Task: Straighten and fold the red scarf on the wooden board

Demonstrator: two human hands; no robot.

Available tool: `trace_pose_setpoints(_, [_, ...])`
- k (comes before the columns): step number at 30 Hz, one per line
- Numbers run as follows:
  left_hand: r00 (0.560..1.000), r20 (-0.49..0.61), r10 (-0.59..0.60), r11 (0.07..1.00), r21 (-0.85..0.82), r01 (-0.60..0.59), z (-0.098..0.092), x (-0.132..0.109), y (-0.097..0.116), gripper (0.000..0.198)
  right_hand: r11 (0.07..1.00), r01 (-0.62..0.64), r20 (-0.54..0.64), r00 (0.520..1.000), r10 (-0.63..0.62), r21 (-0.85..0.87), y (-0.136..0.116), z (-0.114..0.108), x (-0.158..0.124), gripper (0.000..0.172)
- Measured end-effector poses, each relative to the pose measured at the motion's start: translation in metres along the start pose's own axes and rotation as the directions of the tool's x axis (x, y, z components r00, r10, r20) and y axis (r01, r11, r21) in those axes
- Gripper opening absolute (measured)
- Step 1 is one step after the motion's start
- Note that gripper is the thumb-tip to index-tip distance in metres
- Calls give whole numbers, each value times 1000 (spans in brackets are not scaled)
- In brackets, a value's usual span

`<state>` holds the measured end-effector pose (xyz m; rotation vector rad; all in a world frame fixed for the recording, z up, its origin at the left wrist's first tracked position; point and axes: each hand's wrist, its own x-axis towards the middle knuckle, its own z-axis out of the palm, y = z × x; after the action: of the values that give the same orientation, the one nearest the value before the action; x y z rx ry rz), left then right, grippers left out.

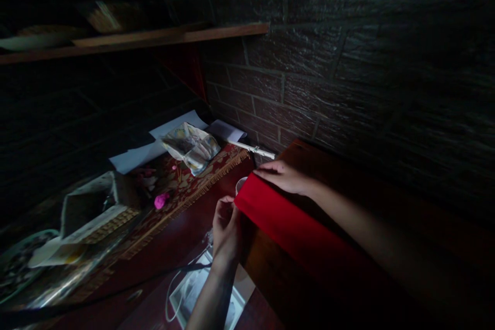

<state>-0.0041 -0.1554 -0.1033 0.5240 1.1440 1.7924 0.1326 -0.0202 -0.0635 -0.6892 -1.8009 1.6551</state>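
A long red strip, which looks like cloth or paper (282, 219), stretches over the dark wooden table (263, 263) and fades into shadow toward me. My left hand (226, 229) pinches its far left corner between thumb and fingers. At the far right corner, my right hand (284, 176) lies with fingers extended along the edge; whether it grips the strip is unclear. Just beyond the strip's far end, a pale round rim, perhaps a cup (240, 184), shows in part. Below my left wrist sits a white open box (242, 301) with a white cable.
To the left, a patterned fringed cloth (228, 160) carries a crumpled paper tray (189, 145), white sheets (139, 157), a pink lump (161, 200) and a basket (116, 201). A wooden shelf (174, 37) juts overhead. The brick wall (301, 93) stands close behind.
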Motion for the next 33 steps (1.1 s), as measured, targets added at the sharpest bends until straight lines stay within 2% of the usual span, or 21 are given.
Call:
trace_pose_setpoints(5, [998,12,-56,997,-52,56,0,-3,-4,38,999,-22,-36,999,21,-31,-1,0,0,19])
trace_pose_setpoints(10, [996,16,-84,993,-86,86,1,-4,-2,37,999,27,-234,972,-34,-33,1,1,-23,25])
trace_pose_setpoints(15, [998,13,-58,994,-92,59,4,-5,-1,39,996,-63,-144,988,53,-69,3,-2,-56,31])
trace_pose_setpoints(18, [999,-2,-33,996,-82,33,6,-4,-1,43,992,-117,-77,991,113,-42,3,-1,-63,36])
trace_pose_setpoints(20, [1000,6,-23,998,-66,24,5,-4,-1,44,995,-97,-62,994,95,-28,2,2,-60,32])
trace_pose_setpoints(26, [999,44,-22,999,-30,24,3,-6,-1,36,998,18,-129,991,-25,-56,-7,7,-45,21])
trace_pose_setpoints(29, [999,35,-33,999,13,32,2,-10,-1,33,999,18,-143,989,-25,-46,-9,8,-45,21])
trace_pose_setpoints(33, [977,116,-178,983,-15,181,6,-17,0,27,1000,1,-179,984,-3,-9,-8,8,-47,24])
